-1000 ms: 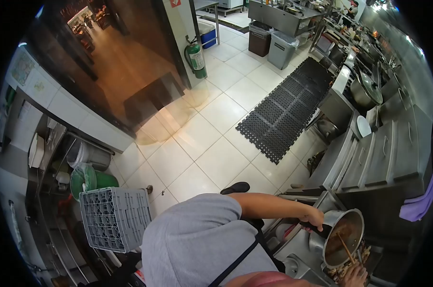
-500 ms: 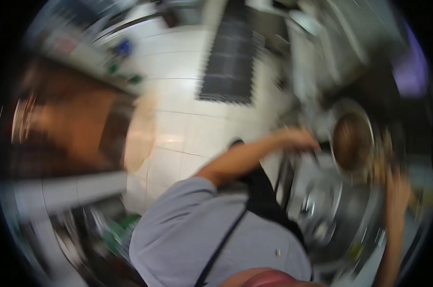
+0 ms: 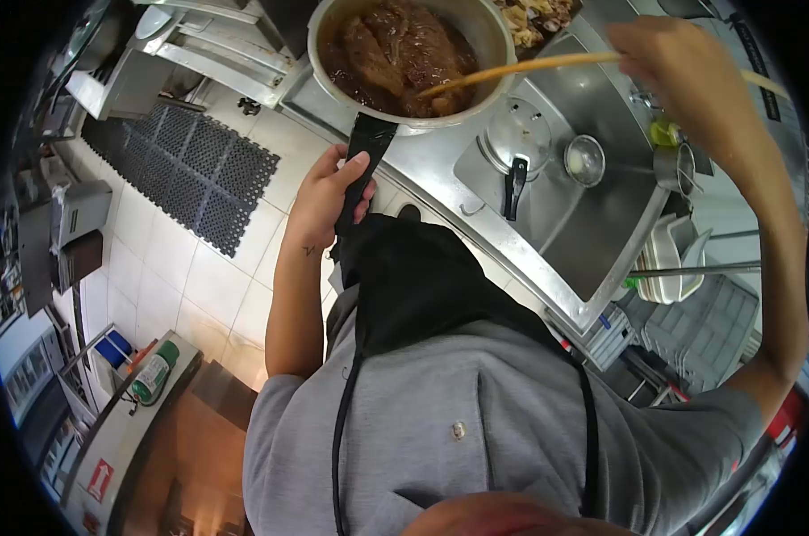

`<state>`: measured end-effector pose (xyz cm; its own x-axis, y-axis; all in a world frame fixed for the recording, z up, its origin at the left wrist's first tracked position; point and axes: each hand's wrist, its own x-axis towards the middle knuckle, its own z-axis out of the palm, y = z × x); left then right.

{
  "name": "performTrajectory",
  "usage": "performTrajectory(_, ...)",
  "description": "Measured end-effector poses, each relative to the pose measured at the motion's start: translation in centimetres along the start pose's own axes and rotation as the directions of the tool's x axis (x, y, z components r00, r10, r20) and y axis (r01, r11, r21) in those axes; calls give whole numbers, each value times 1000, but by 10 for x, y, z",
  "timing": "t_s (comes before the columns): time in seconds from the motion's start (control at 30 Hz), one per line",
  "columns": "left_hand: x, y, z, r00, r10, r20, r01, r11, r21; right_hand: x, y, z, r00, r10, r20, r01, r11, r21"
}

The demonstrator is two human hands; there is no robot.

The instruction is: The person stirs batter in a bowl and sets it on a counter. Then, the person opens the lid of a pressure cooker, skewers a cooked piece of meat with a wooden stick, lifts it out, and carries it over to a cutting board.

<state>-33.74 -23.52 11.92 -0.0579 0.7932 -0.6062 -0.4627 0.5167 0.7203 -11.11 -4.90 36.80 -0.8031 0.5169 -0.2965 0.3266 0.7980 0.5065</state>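
Note:
A metal pot (image 3: 503, 40) at the top holds meat (image 3: 409, 54) in dark brown liquid. Its black handle (image 3: 369, 138) points down toward my body, and my left hand (image 3: 329, 192) is wrapped round it. At the upper right, my right hand (image 3: 677, 67) grips a long wooden stick (image 3: 556, 62), whose far tip rests in the pot against the meat. Chopped food pieces (image 3: 529, 22) lie in a tray just beyond the pot's right side.
A steel sink (image 3: 601, 228) lies right of the pot, with a round lid (image 3: 518, 134) and a small strainer (image 3: 585, 161) in it. White containers (image 3: 668, 259) stand past its edge. A black mat (image 3: 186, 165) and a fire extinguisher (image 3: 154, 371) are at the left.
The view has swung round to the sink and pot, which now appears at the top. My left hand still holds the handle; my right hand now shows at the upper right with the stick.

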Motion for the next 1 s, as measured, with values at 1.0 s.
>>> performTrajectory(1.0,10,1,-14,983,-61,172,62,998,0,45,-22,44,996,-78,41,84,980,-181)
